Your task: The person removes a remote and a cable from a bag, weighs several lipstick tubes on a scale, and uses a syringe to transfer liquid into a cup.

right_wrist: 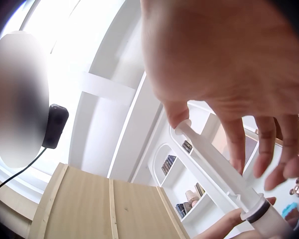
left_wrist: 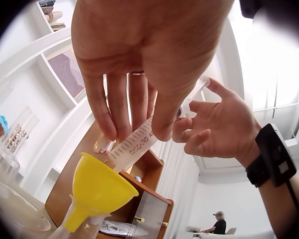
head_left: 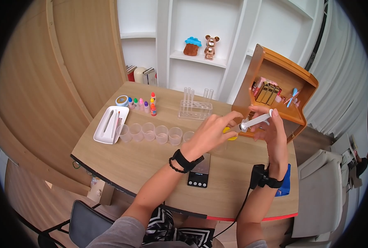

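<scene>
My left hand (head_left: 208, 133) grips the barrel of a large clear syringe (head_left: 256, 120), with the thumb on one side and the fingers on the other in the left wrist view. At the syringe's far end is my right hand (head_left: 276, 134); its thumb presses the white plunger's end (right_wrist: 183, 125) and its fingers curl about the plunger. The plunger stands well out of the barrel. Close under the barrel's lower end is the wide mouth of a yellow funnel (left_wrist: 102, 181), seated in a clear vessel (left_wrist: 87, 228). The left hand covers most of the funnel in the head view.
A black scale (head_left: 198, 175) lies near the front. Several clear cups (head_left: 149, 132) line the table's left half, beside a white tray (head_left: 97, 134) of tools. Behind are dropper bottles (head_left: 141, 103), a test tube rack (head_left: 195, 110) and a wooden cabinet (head_left: 250, 78).
</scene>
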Motion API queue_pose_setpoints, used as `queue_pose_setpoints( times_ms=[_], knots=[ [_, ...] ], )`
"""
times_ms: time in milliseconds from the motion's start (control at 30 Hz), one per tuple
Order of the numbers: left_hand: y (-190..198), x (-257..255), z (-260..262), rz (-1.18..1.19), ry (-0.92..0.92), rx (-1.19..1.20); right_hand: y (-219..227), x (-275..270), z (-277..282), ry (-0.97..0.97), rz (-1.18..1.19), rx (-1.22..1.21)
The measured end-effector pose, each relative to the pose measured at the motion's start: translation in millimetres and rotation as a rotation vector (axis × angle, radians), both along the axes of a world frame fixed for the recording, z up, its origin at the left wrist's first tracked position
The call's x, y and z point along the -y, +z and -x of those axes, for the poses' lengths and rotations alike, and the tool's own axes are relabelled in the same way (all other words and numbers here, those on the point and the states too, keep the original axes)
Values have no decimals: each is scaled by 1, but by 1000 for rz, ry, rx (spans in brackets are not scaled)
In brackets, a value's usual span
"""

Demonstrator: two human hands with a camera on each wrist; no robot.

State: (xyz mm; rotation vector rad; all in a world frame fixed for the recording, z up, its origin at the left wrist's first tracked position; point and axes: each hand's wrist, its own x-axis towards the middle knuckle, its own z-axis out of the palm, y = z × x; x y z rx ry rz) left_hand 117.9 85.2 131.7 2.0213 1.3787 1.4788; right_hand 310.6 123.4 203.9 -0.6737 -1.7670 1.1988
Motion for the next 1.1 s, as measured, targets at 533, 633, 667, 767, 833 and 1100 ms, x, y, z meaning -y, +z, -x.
queue_pose_setpoints(
  times_ms=[533, 633, 667, 767, 833, 1100],
  knots=[
    [5, 11, 8, -253, 108, 128, 12, -2, -21, 444, 269, -164],
    [-15, 19, 36, -109, 25, 279, 16, -1, -40, 484, 233, -401],
    [-23, 24, 48, -110, 39, 278, 17, 0, -45, 474, 192, -439],
    [-43, 52, 84, 120, -25, 429, 15, 5, -49, 461, 136, -518],
    [-51, 76, 102, 300, -138, 652, 15, 7, -41, 500, 118, -570],
    [-114, 90, 136, 549, -680, 797, -19, 32, 64, 648, 414, -659]
  ],
)
